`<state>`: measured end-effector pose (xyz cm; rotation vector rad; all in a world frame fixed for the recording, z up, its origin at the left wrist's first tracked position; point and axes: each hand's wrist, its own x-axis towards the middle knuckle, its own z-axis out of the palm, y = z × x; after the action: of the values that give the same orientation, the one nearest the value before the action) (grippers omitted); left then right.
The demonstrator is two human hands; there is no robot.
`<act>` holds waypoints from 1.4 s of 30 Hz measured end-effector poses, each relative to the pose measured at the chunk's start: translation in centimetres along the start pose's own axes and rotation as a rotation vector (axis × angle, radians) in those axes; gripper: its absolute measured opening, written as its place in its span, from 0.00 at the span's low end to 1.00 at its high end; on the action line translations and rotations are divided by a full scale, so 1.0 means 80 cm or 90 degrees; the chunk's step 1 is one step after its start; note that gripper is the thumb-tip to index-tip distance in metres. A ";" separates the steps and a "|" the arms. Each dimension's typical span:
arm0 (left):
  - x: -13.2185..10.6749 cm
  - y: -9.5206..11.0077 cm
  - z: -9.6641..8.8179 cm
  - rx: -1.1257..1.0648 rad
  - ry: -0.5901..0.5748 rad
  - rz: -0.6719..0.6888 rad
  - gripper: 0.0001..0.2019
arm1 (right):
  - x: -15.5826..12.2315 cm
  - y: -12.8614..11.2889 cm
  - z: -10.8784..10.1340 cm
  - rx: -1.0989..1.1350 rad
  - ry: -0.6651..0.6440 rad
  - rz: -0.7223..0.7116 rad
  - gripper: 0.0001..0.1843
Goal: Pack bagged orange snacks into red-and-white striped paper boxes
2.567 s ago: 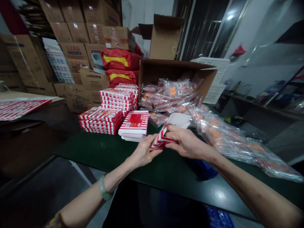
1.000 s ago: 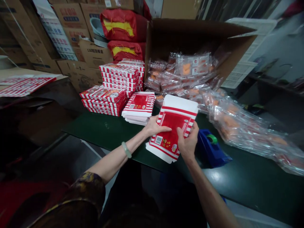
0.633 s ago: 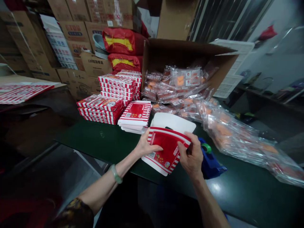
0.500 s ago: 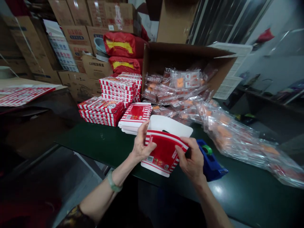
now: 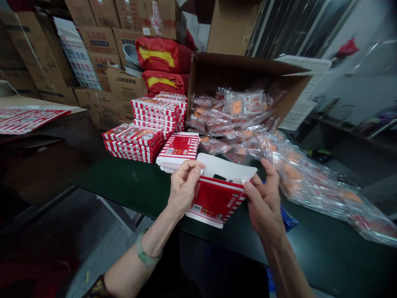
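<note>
Between my hands is a red-and-white striped cardboard box (image 5: 217, 198), with a white inner flap standing up behind its red front and a dark slot in that flap. My left hand (image 5: 183, 188) pinches the box's upper left edge between thumb and fingers. At the upper right corner, my right hand (image 5: 265, 198) grips the edge with thumb and fingers, its index finger raised. Just beyond my left hand lies a stack of flat red-and-white cartons (image 5: 180, 147). A blue tape dispenser (image 5: 289, 219) is mostly hidden behind my right hand.
Folded striped boxes (image 5: 133, 140) are stacked on the green table (image 5: 124, 180) at the left. Clear plastic packets (image 5: 294, 169) spill from a large open cardboard box (image 5: 242, 68) and run along the right side. Striped sheets (image 5: 31, 118) lie on another table at far left.
Both hands have shifted to the box's top corners. The front and the white flap now stand further apart at the top. My right hand has moved right, covering more of the tape dispenser.
</note>
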<state>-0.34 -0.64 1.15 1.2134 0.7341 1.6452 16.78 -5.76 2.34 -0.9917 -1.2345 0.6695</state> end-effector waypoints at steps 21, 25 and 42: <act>-0.004 -0.001 0.017 -0.121 0.015 0.146 0.10 | 0.008 -0.027 -0.029 -0.410 -0.087 -0.204 0.08; 0.000 0.001 0.012 -0.025 -0.024 0.110 0.05 | 0.024 -0.028 -0.025 -0.307 -0.087 -0.042 0.11; 0.005 -0.013 -0.002 -0.046 -0.100 0.191 0.08 | 0.001 0.002 -0.030 -0.456 -0.160 -0.400 0.18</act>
<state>-0.17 0.14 0.32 1.4348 0.4053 1.7758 19.17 -6.20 2.18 -1.0131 -1.9574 -0.1767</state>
